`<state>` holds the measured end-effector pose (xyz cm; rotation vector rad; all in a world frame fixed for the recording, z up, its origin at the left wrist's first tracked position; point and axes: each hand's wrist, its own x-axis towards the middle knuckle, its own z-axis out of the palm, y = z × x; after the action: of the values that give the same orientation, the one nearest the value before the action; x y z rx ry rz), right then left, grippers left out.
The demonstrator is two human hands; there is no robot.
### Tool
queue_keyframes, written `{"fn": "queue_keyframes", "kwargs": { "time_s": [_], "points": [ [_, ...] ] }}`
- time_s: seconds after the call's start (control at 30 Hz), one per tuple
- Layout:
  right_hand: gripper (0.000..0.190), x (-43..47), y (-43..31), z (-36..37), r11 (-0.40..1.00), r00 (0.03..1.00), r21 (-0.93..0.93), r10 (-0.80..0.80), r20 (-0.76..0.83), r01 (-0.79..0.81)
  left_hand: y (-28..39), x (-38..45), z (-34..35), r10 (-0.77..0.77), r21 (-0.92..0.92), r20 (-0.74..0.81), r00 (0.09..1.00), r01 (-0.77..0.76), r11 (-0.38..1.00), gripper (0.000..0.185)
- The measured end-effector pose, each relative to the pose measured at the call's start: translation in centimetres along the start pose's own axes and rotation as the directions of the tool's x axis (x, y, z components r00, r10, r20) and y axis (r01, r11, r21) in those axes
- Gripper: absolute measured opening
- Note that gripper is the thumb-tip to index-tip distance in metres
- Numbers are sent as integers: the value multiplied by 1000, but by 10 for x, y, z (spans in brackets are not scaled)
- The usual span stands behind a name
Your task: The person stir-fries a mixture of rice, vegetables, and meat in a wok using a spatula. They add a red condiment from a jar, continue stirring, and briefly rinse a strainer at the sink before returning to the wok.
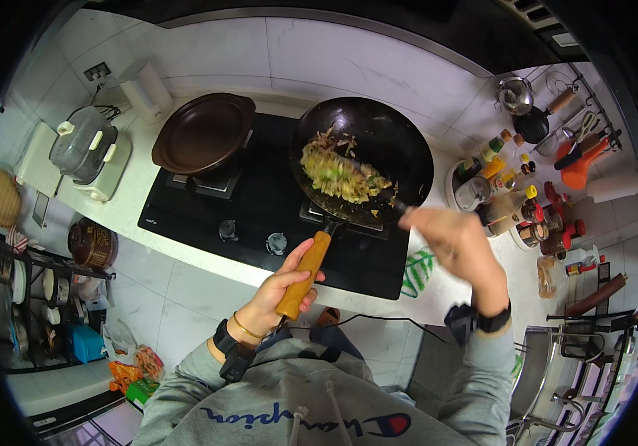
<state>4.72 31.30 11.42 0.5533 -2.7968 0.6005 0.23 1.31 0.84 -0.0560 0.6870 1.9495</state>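
Note:
My left hand [291, 279] is wrapped around the yellow wooden handle [309, 273] of a black wok [405, 139], which is over the right burner of the hob. Inside the wok, chopped greenish-yellow vegetables [341, 173] with browner shreds lie heaped toward the left and front; they look blurred. My right hand [452, 240], also blurred, is closed around the dark handle of a cooking utensil [399, 205] at the wok's right front rim. The utensil's working end reaches in among the vegetables and cannot be made out.
A brown lidded clay pot [204, 134] occupies the left side of the black glass hob [263, 184]. Sauce bottles and jars [503, 184] crowd the counter at right, below hanging utensils [581, 139]. A steamer appliance [87, 150] is at left, the sink [536, 357] at lower right.

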Motion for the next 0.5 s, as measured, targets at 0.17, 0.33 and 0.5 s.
{"fn": "queue_keyframes", "kwargs": {
  "time_s": [0.17,0.33,0.5],
  "points": [
    [28,3,-74,1,970,952,-225,-15,307,87,0,0,1,-6,13,-6,1000,6,1000,60],
    [26,28,-56,41,983,997,-186,-7,-81,-8,0,-2,2,-3,29,-33,999,4,1000,60],
    [28,7,-48,37,976,970,-219,65,234,-13,3,-1,2,-14,10,-18,1000,14,1000,59]
  ]
}}
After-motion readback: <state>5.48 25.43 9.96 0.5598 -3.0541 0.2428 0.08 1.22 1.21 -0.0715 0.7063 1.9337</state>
